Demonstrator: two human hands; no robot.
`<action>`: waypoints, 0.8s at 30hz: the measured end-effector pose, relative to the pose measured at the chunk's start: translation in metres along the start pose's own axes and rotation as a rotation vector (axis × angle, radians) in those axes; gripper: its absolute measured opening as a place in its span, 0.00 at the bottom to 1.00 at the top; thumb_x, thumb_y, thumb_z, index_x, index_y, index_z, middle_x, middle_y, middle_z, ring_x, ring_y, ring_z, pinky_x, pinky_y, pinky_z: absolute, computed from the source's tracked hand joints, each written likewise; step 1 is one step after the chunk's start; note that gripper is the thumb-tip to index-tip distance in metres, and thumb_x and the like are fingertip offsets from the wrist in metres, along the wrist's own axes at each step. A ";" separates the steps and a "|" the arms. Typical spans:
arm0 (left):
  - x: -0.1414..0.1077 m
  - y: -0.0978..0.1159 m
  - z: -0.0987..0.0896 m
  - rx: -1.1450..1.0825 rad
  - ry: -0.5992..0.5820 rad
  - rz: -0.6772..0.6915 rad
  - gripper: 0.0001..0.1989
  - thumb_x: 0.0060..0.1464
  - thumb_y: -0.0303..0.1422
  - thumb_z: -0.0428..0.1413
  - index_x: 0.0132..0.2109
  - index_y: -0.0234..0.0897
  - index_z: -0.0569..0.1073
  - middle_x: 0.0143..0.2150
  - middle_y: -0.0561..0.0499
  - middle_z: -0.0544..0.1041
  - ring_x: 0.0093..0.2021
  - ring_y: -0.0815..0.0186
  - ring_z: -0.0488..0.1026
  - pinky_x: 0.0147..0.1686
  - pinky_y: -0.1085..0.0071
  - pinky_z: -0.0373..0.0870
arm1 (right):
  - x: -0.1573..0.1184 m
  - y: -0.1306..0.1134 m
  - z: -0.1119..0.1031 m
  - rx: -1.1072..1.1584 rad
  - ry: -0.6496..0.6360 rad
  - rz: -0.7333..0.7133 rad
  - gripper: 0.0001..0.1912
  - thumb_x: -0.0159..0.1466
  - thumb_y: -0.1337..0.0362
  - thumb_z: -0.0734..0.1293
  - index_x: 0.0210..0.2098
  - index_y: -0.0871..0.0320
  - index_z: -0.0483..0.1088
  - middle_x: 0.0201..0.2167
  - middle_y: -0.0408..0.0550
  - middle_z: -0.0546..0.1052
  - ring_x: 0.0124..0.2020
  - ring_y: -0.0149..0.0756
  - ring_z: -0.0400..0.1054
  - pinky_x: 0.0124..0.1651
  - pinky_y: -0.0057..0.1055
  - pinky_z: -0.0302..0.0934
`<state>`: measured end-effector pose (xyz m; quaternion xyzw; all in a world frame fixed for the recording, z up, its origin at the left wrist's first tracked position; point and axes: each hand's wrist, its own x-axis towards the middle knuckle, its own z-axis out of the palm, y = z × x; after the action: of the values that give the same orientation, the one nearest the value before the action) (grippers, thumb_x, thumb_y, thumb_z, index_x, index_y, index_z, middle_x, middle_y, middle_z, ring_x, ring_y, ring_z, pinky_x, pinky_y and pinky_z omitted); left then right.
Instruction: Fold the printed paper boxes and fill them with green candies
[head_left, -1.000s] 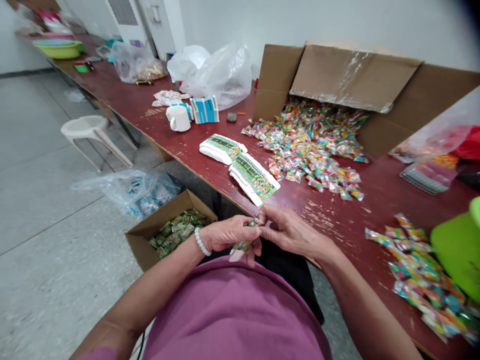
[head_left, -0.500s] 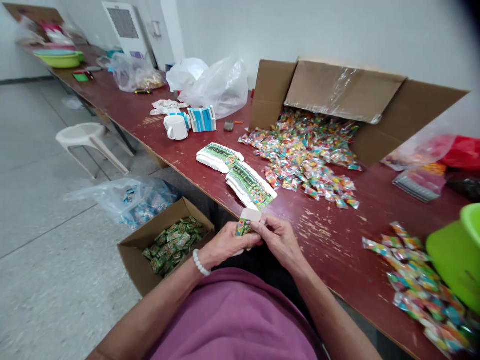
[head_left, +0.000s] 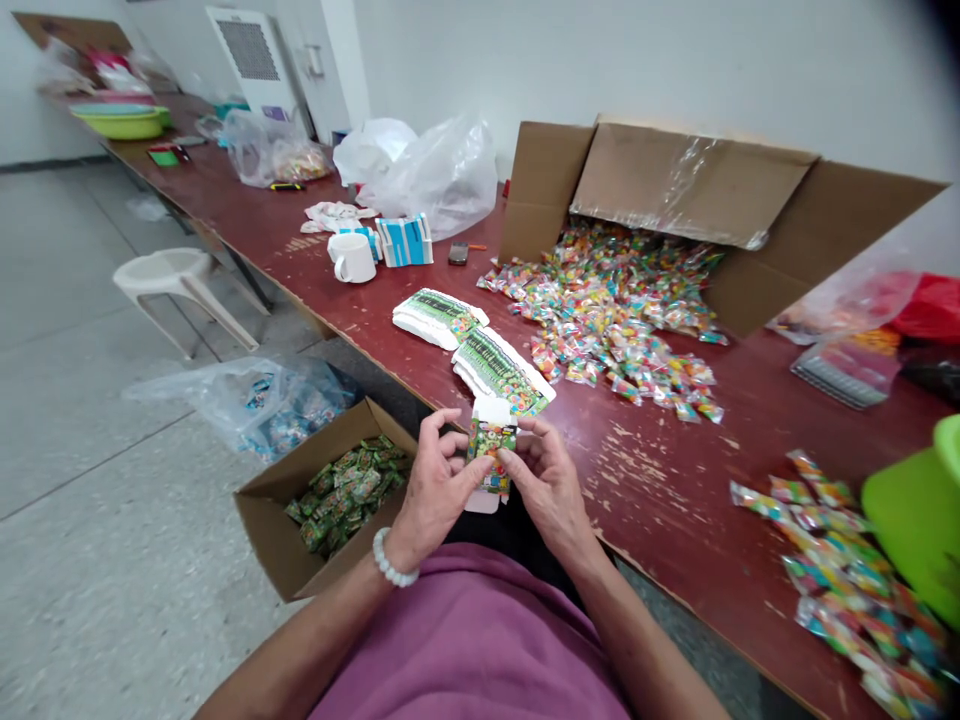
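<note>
Between both hands, close to my lap at the table's front edge, is a small green printed candy box [head_left: 492, 440] with white flaps showing at its top and bottom. My left hand [head_left: 436, 482] grips its left side, thumb across the front. On the right side my right hand [head_left: 546, 470] holds it, its thumb also pressed on the printed face. Just beyond lie two overlapping rows of flat green cartons [head_left: 501, 368] on the red table. To the left below, an open cardboard box [head_left: 274, 530] holds many green wrapped packets [head_left: 349, 490].
A large cardboard box [head_left: 690, 180] lies on its side, spilling wrapped candies [head_left: 600, 310] over the table [head_left: 637, 470]. More candies [head_left: 862, 570] lie by a green tub [head_left: 915, 510] at right. A white mug [head_left: 352, 258], plastic bags [head_left: 442, 175] and a stool [head_left: 169, 275] are leftward.
The small box has turned so its printed front faces up, with flaps visible at both ends. My left hand has shifted left, and the fingers of both hands have spread along its sides.
</note>
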<state>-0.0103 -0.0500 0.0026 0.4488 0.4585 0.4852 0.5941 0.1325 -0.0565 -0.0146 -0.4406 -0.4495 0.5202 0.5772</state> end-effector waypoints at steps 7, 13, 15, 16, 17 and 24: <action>-0.002 -0.003 -0.005 0.123 -0.066 0.009 0.24 0.55 0.38 0.63 0.57 0.41 0.67 0.37 0.53 0.78 0.28 0.70 0.73 0.26 0.77 0.69 | -0.002 0.002 -0.009 -0.134 -0.066 -0.067 0.19 0.66 0.60 0.68 0.56 0.49 0.69 0.43 0.44 0.78 0.40 0.34 0.71 0.44 0.32 0.66; -0.002 -0.002 -0.006 0.003 -0.182 -0.127 0.15 0.58 0.41 0.60 0.49 0.39 0.70 0.35 0.53 0.77 0.32 0.67 0.74 0.29 0.73 0.73 | 0.010 -0.010 -0.023 -0.124 -0.077 0.051 0.10 0.62 0.55 0.72 0.32 0.55 0.77 0.29 0.42 0.77 0.32 0.32 0.68 0.38 0.29 0.63; -0.002 -0.001 -0.005 0.015 -0.185 -0.128 0.14 0.59 0.41 0.60 0.47 0.39 0.70 0.33 0.54 0.76 0.31 0.69 0.73 0.28 0.76 0.71 | 0.015 -0.013 -0.025 -0.005 -0.076 0.157 0.11 0.56 0.55 0.76 0.29 0.56 0.77 0.28 0.42 0.78 0.30 0.31 0.69 0.38 0.29 0.63; -0.002 0.000 -0.005 0.020 -0.190 -0.116 0.13 0.59 0.40 0.60 0.46 0.39 0.71 0.33 0.54 0.76 0.32 0.69 0.72 0.29 0.76 0.70 | 0.017 -0.014 -0.026 0.054 -0.068 0.208 0.12 0.53 0.56 0.78 0.30 0.56 0.77 0.29 0.42 0.78 0.30 0.31 0.69 0.37 0.29 0.63; -0.001 0.000 -0.005 0.031 -0.204 -0.096 0.12 0.59 0.40 0.60 0.46 0.38 0.71 0.34 0.54 0.76 0.33 0.69 0.73 0.31 0.76 0.70 | 0.018 -0.015 -0.027 0.102 -0.067 0.251 0.14 0.51 0.57 0.80 0.33 0.55 0.77 0.30 0.42 0.79 0.30 0.31 0.70 0.37 0.29 0.64; 0.001 -0.001 -0.008 0.051 -0.195 0.008 0.15 0.56 0.37 0.64 0.46 0.38 0.71 0.36 0.54 0.77 0.37 0.70 0.73 0.39 0.74 0.69 | 0.012 -0.010 -0.031 -0.118 -0.155 0.081 0.11 0.57 0.55 0.76 0.33 0.56 0.78 0.31 0.45 0.80 0.33 0.35 0.71 0.39 0.31 0.64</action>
<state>-0.0175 -0.0482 0.0003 0.5107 0.4086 0.4298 0.6225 0.1654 -0.0462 -0.0104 -0.4501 -0.5046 0.5483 0.4921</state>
